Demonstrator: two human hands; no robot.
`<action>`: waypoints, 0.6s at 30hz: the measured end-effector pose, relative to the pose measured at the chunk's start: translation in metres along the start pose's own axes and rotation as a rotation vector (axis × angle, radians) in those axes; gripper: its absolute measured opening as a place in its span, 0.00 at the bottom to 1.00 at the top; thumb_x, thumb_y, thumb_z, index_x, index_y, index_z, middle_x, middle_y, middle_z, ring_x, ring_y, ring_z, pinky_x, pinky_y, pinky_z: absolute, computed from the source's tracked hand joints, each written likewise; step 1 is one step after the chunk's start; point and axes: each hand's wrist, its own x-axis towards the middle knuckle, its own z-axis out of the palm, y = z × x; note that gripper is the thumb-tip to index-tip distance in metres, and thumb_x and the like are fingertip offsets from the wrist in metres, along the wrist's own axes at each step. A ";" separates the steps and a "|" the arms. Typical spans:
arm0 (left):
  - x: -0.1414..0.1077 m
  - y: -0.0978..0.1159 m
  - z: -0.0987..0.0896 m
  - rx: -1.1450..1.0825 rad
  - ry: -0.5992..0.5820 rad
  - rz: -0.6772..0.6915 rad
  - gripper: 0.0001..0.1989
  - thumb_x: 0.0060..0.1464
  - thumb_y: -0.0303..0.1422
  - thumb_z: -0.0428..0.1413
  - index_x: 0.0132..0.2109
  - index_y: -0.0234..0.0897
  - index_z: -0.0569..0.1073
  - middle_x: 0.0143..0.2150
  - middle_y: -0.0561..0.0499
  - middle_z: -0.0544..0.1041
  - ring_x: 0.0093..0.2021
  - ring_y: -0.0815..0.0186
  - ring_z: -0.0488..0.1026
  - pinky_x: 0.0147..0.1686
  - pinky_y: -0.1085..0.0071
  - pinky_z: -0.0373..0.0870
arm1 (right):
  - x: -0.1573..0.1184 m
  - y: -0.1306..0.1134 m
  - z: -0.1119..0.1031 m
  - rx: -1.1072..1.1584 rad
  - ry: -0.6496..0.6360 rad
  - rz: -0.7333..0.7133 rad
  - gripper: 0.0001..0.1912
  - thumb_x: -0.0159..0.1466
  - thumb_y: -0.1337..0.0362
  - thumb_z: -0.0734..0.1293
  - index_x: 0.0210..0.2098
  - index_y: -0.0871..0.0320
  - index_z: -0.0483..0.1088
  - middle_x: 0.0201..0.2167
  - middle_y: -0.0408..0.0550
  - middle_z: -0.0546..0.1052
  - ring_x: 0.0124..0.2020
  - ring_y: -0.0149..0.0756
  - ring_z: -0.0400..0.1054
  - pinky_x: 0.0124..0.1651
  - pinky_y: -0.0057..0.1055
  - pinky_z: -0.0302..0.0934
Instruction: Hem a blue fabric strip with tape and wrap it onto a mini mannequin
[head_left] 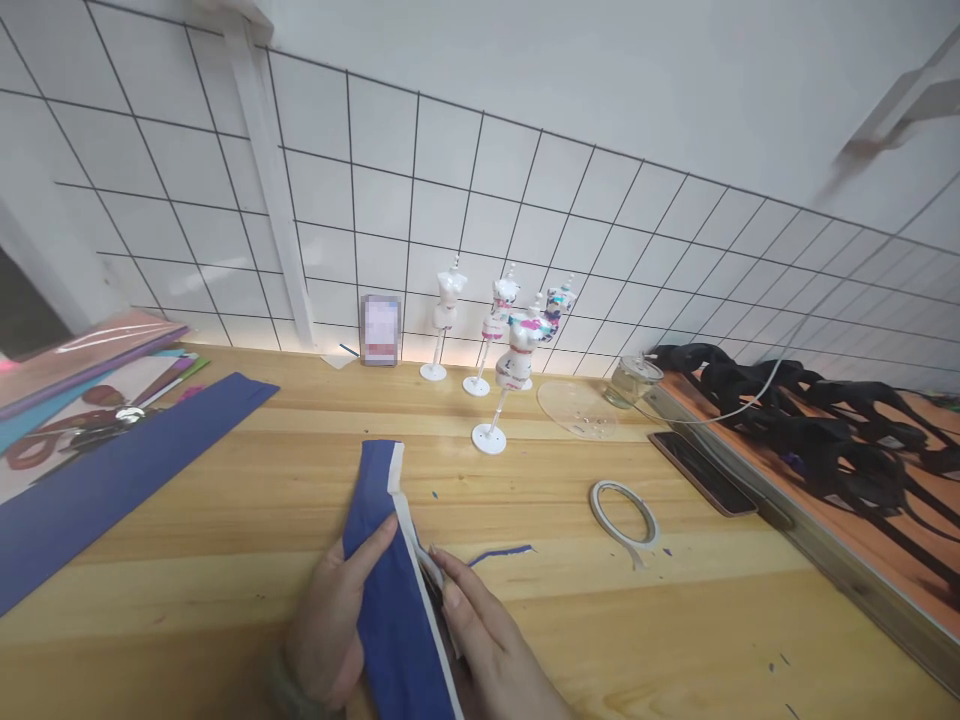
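Note:
A blue strip (390,600) with a white band along its right edge lies lengthwise between my hands at the lower middle. My left hand (330,620) grips its left side, with the thumb lying on the blue face. At the right edge, my right hand (487,630) pinches a thin pale strip (426,565) between thumb and fingers, beside the white band. Part of the blue piece runs out of the bottom of the view. A narrow blue scrap (501,553) rests on the table just right of my right fingertips.
Several small mannequins (517,350) stand at the back. Right of centre lies a tape roll (624,513), then a phone (703,472) and a glass jar (634,382). Black straps (810,430) cover the right side. A long blue sheet (135,480) and scissors (75,430) lie left.

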 end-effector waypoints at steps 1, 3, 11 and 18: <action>0.002 0.004 -0.002 -0.004 0.022 0.014 0.13 0.41 0.32 0.63 0.38 0.36 0.76 0.30 0.48 0.81 0.28 0.58 0.77 0.26 0.68 0.75 | 0.001 0.002 0.001 0.048 -0.034 -0.021 0.31 0.57 0.43 0.61 0.53 0.56 0.66 0.53 0.51 0.69 0.57 0.42 0.58 0.60 0.38 0.47; 0.005 0.011 -0.005 -0.011 0.056 0.049 0.10 0.42 0.31 0.62 0.35 0.34 0.76 0.26 0.48 0.80 0.24 0.59 0.77 0.24 0.69 0.74 | 0.002 0.006 0.003 0.160 -0.112 -0.034 0.36 0.53 0.43 0.65 0.54 0.57 0.62 0.51 0.53 0.71 0.53 0.43 0.63 0.56 0.38 0.54; 0.012 0.027 -0.017 -0.072 0.125 0.165 0.06 0.48 0.25 0.57 0.36 0.31 0.73 0.24 0.48 0.78 0.22 0.64 0.75 0.21 0.71 0.72 | 0.007 0.023 -0.006 0.077 -0.130 0.053 0.50 0.44 0.47 0.74 0.59 0.59 0.50 0.19 0.37 0.65 0.20 0.28 0.57 0.23 0.25 0.55; 0.018 0.036 -0.025 -0.111 0.165 0.181 0.04 0.47 0.21 0.57 0.32 0.31 0.72 0.20 0.52 0.77 0.19 0.69 0.72 0.21 0.75 0.71 | 0.007 0.011 -0.010 -0.076 -0.097 0.000 0.47 0.45 0.52 0.74 0.58 0.63 0.52 0.19 0.38 0.67 0.21 0.29 0.59 0.25 0.26 0.56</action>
